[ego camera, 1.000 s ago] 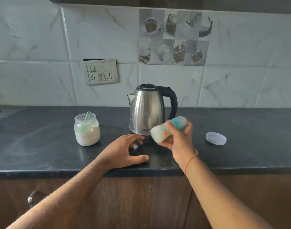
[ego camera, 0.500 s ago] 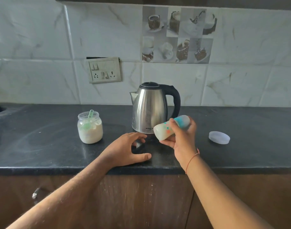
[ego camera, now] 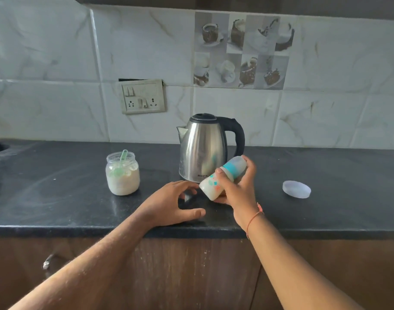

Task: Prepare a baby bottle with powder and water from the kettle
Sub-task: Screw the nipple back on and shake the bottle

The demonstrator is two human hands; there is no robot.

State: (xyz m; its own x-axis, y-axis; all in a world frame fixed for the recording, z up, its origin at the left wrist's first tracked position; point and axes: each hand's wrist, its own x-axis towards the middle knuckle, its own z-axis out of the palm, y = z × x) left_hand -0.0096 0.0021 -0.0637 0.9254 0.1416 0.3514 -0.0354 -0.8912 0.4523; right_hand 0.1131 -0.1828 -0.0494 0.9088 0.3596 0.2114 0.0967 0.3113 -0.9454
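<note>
My right hand (ego camera: 238,191) grips a capped baby bottle (ego camera: 222,177), tilted with its teal collar and clear cap up to the right and its milky-white base down to the left. It is held just in front of the steel kettle (ego camera: 202,151) with a black handle. My left hand (ego camera: 171,204) rests on the black counter (ego camera: 57,198) with fingers spread and loosely bent, holding nothing. To the left stands an open jar of white powder (ego camera: 122,175) with a green scoop (ego camera: 122,162) stuck in it.
A clear round lid (ego camera: 296,189) lies on the counter to the right. A switch and socket plate (ego camera: 143,96) is on the tiled wall behind. The counter's front edge runs under my forearms, with wooden cabinet doors (ego camera: 191,276) below.
The bottle stays gripped in my right hand, its angle shifting a little. My left hand stays on the counter. The view has drifted slightly.
</note>
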